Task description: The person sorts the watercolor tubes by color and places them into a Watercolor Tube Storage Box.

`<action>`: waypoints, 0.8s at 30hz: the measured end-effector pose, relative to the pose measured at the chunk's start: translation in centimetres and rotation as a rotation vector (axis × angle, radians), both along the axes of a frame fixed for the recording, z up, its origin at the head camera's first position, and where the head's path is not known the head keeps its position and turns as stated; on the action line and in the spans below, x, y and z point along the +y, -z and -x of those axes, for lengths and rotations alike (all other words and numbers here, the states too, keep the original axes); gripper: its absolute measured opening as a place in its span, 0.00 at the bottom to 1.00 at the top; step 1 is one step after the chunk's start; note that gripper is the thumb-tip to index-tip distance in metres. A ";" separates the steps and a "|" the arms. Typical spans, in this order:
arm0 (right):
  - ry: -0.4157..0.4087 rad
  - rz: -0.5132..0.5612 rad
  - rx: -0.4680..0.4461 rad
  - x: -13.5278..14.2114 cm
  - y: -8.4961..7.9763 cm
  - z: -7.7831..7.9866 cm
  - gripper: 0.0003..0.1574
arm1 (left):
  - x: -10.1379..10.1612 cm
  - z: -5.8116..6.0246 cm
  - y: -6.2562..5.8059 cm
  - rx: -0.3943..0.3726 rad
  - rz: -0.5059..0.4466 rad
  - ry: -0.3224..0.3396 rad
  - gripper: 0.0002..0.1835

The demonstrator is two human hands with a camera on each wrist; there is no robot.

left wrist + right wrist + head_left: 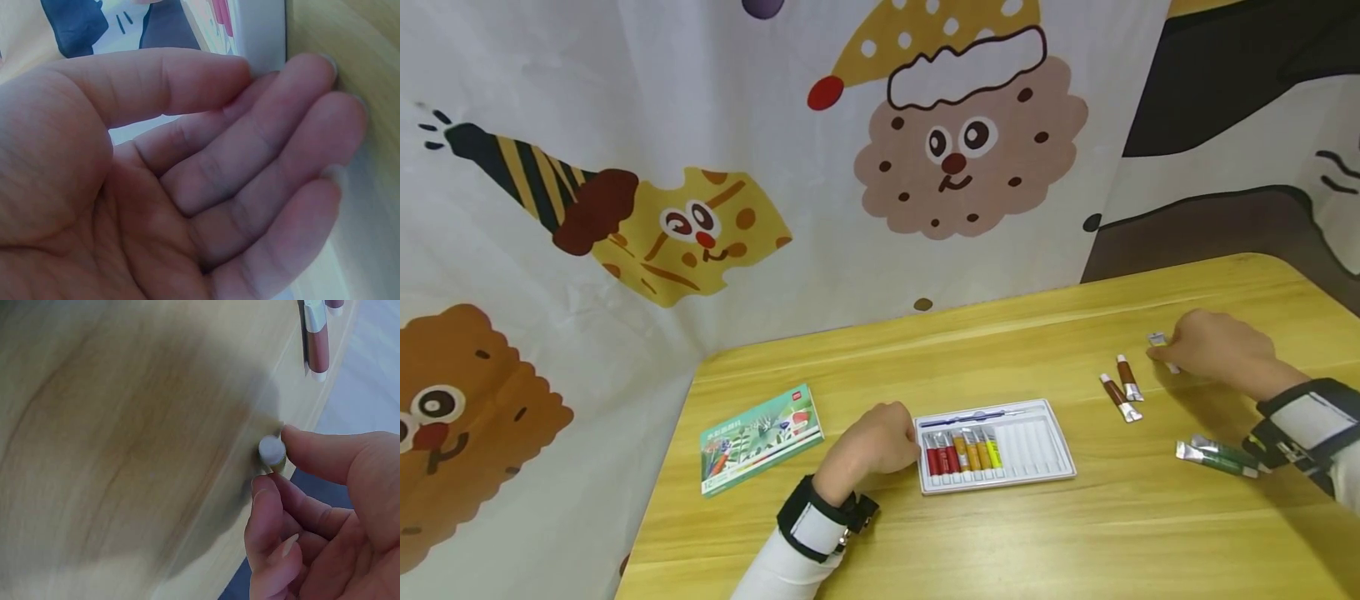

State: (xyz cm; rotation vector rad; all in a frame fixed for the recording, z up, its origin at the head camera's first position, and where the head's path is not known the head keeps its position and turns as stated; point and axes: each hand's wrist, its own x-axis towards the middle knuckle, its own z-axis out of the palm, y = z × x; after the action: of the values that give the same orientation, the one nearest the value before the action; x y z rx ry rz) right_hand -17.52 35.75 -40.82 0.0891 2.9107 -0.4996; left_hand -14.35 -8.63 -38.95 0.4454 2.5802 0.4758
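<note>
A white plastic paint tray [1033, 479] lies on the table, with red, orange and yellow paint tubes [962, 454] filling its left slots and a blue-handled paintbrush [973, 418] along its top. My left hand [876, 442] holds the tray's left edge; in the left wrist view the thumb and index finger meet at the white rim [259, 37]. At the far right, my right hand [1221, 346] pinches a small paint tube [272, 450] between thumb and fingers, white cap showing. Two brown paint tubes [1126, 387] lie to the left of that hand.
Two green paint tubes [1217, 458] lie near the right wrist. A green printed paint box [760, 442] rests left of the tray. The wooden table [1000, 550] meets a cartoon-printed curtain [820, 275] at its back edge.
</note>
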 end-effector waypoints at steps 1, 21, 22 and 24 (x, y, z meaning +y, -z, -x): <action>-0.003 -0.002 0.001 0.0 -0.1 0.0 0.28 | 0.0 0.0 0.0 0.001 -0.002 0.000 0.14; -0.118 0.090 0.125 -2.3 -1.7 -0.5 0.21 | -0.1 -0.3 -0.1 0.006 -0.008 -0.010 0.15; -0.125 0.097 0.136 -2.8 -2.0 -0.7 0.21 | -0.1 -0.3 -0.1 0.005 -0.009 -0.010 0.15; -0.135 0.121 0.154 -3.7 -2.6 -1.2 0.21 | -0.1 -0.3 -0.1 0.004 -0.011 -0.010 0.15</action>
State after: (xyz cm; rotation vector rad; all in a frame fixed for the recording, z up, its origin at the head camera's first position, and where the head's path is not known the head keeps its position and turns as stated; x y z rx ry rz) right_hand -16.37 32.05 -38.27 -0.1689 2.9984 -0.6846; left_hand -14.08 -8.68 -38.83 0.4382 2.5857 0.4930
